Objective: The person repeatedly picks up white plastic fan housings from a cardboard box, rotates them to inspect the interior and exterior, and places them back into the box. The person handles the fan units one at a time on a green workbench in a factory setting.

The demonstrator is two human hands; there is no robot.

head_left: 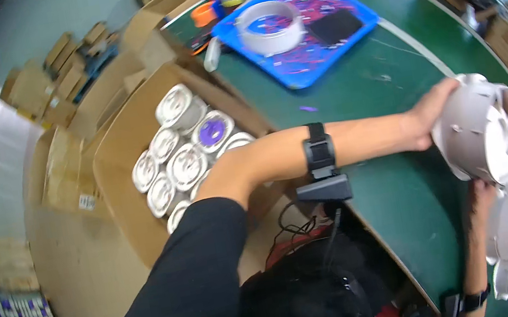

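A white, drum-shaped plastic housing (467, 129) with cut-outs and tabs is held off to the right, above the green table. My left hand (437, 108) grips its upper left side, the thumb against the wall and the other fingers partly hidden behind it. From below, my right hand (483, 193) holds the lower edge; most of its fingers are hidden by the housing. Just past my right hand, several similar white housings (507, 227) are gathered at the table's right side.
A blue tray (301, 80) holds small red and purple pieces, a white ring (272, 44) and a dark flat piece (336, 26). Left of the green table (382, 204), an open cardboard box (125, 213) contains several round white parts. More cartons (48, 92) stand along the wall.
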